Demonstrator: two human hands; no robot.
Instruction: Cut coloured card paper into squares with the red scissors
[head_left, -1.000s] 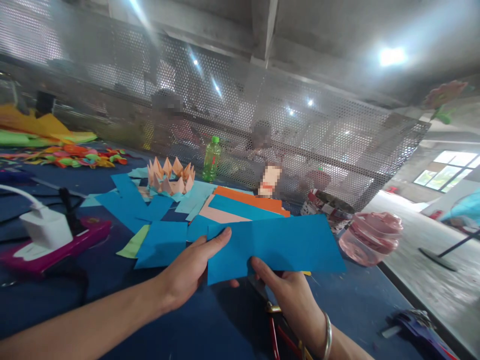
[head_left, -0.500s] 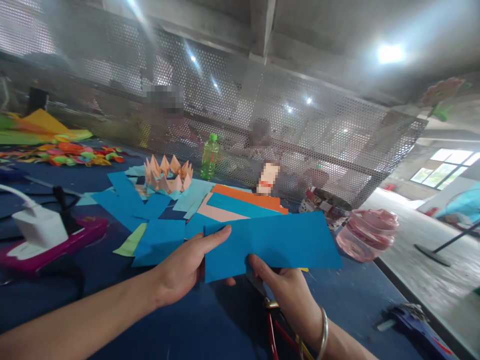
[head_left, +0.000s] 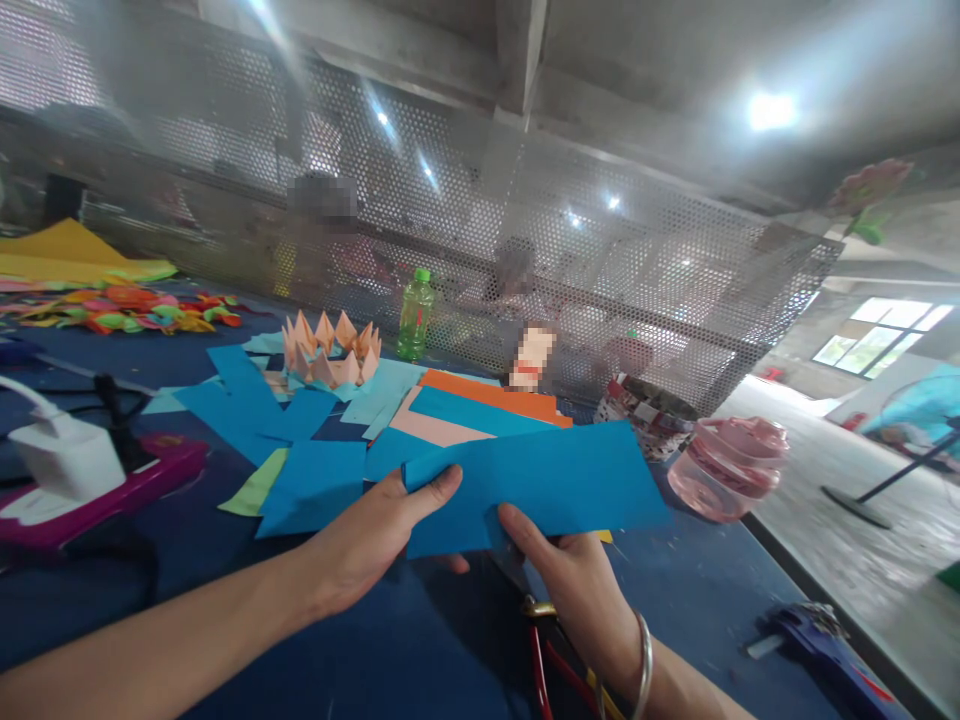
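Both my hands hold one blue paper sheet [head_left: 540,485] just above the dark blue table [head_left: 420,640]. My left hand [head_left: 371,540] pinches its left end, thumb on top, fingers underneath. My right hand [head_left: 566,575], with a silver bangle on the wrist, grips the sheet's lower edge near the middle, thumb on top. The sheet carries a faint crease and hangs roughly level.
More blue paper pieces [head_left: 315,480], orange and pink sheets [head_left: 480,405] and a folded peach paper crown [head_left: 330,352] lie behind. A green bottle [head_left: 416,315], pink jar [head_left: 724,468], white charger [head_left: 64,455] on a magenta block, red-handled scissors [head_left: 547,660] and a mesh screen [head_left: 525,270] surround them.
The blue sheet and both hands have shifted slightly left and down in view. Both grips stay the same.
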